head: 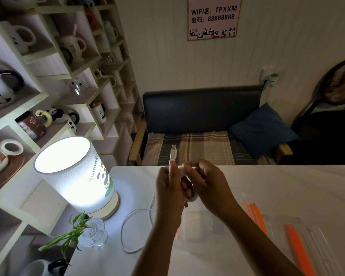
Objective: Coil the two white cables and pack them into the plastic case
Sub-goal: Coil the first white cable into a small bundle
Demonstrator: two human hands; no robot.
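Both hands are raised above the far edge of the white table, at frame centre. The left hand pinches the free end of the first white cable between thumb and forefinger; its USB-C plug projects straight up out of the grip, so the long axis of this end runs vertically in the frame. The right hand lies immediately right of the left, fingers curled closed around the small coil of the same cable, which sits between the two palms. How many turns the coil has cannot be determined.

The second white cable lies uncoiled in a loose loop on the table at lower left of centre, beside the lit table lamp, nearer the left hand.

The clear plastic case, with orange clips, lies open on the table at lower right, below the right forearm. Judged next requirement: tuck the upright end into the coil, then carry it down and right
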